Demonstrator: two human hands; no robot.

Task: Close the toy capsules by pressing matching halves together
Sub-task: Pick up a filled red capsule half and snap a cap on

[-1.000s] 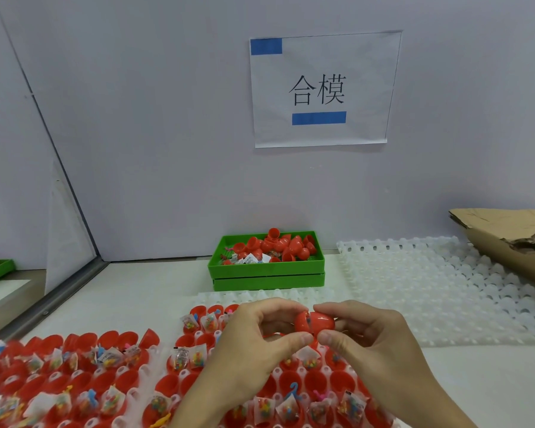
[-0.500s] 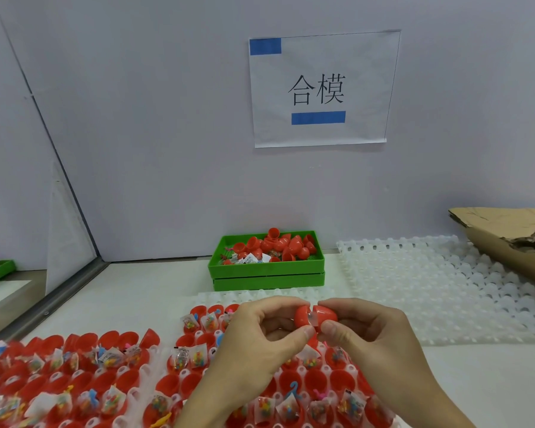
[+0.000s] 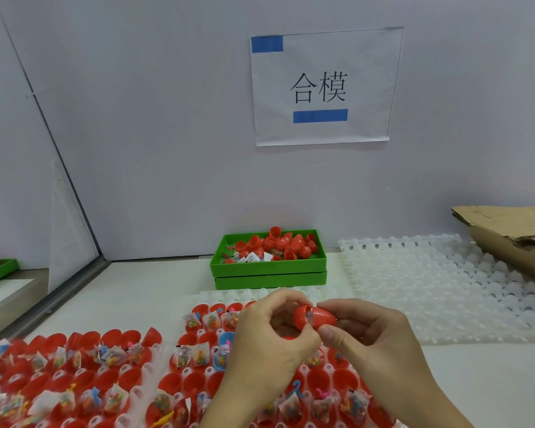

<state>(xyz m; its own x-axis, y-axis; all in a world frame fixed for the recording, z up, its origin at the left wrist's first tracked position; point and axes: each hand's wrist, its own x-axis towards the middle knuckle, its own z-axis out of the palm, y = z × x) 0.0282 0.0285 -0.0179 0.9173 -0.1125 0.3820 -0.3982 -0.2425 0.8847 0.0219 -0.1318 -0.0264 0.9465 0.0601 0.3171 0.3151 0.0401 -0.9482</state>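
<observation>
Both hands hold one red toy capsule [image 3: 317,318] above the near tray. My left hand [image 3: 269,338] pinches its left half, and my right hand [image 3: 371,338] pinches its right half. The two halves sit at an angle with a gap at the top, where a clear toy packet shows. Below the hands, a white tray [image 3: 210,370] holds red capsule halves [image 3: 195,383], several with small bagged toys inside. A second such tray [image 3: 150,367] lies to the left.
A green bin [image 3: 269,268] of loose red capsule halves stands at the back, stacked on another green bin. An empty white tray [image 3: 439,291] lies at the right, with a cardboard box [image 3: 513,239] behind it. A wall with a paper sign [image 3: 322,88] closes the back.
The capsule looked closed a second ago; its halves now tilt apart at the top with the packet showing. Both hands have stayed in place.
</observation>
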